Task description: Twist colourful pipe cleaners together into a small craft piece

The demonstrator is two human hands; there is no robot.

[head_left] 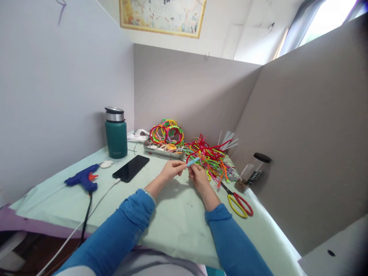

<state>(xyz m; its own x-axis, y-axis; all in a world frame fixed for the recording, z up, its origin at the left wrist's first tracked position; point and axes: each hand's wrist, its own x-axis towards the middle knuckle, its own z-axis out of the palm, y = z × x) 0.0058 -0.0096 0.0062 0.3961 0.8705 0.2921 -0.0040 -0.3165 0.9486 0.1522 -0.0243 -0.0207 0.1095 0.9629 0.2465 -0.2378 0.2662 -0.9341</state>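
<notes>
Light-blue chenille piece (pixel 193 161): positioned between the two hands, above the pale-green tablecloth (pixel 175 214) and just on the near side of the chenille-stem pile (pixel 212 151).
Long axis: slants from the left fingertips, at its lower-left end, up and rightward toward the pile; the upper-right end projects free, past the right fingertips.
Left hand (pixel 174 168): thumb and forefinger pinch the lower-left end of the piece.
Right hand (pixel 199 176): fingers curled just below the middle of the piece; whether they pinch it cannot be told (the knuckles hide the contact).
Nearer hand: left at the lower end, right at the middle and the free end.
Metal tray (pixel 162 153): beyond the left hand; holds small pale and tan pieces and one yellow-orange piece, with multicolored chenille hoops (pixel 157 135) stacked above its far side.
Clear jar (pixel 253 174): right table edge, black lid fitted, brown material at the bottom.
Green flask (pixel 116 138): upright at left, lid on, contents hidden.
Scissors (pixel 234 195): to the right of the right hand, blades pointing toward the pile.
</notes>
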